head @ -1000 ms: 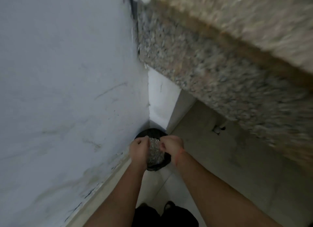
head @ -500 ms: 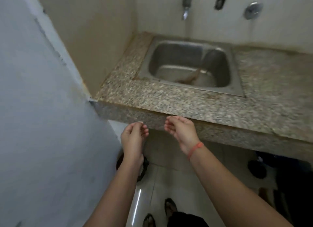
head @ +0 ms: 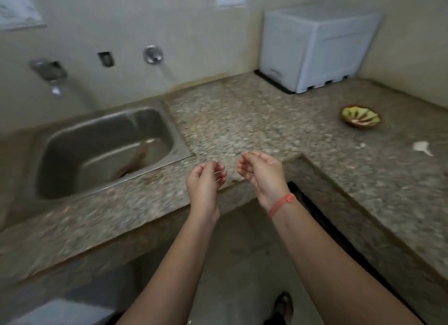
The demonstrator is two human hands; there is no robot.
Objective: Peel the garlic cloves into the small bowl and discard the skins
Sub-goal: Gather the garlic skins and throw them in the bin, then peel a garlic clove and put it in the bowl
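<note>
My left hand and my right hand hover side by side over the front edge of the granite counter. Both are loosely curled, fingers apart, and hold nothing. A red band circles my right wrist. A small green and brown bowl with pale garlic cloves in it sits far to the right on the counter, well away from both hands. A white scrap, perhaps garlic skin, lies on the counter in front of the bowl.
A steel sink is set into the counter on the left, with a wall tap above it. A white plastic crate stands in the back right corner. The counter wraps round to the right. My feet stand on the tiled floor below.
One second ago both hands were low over a dark bin on the floor. They have since risen to counter height and opened, and my view has swung up and to the right.
</note>
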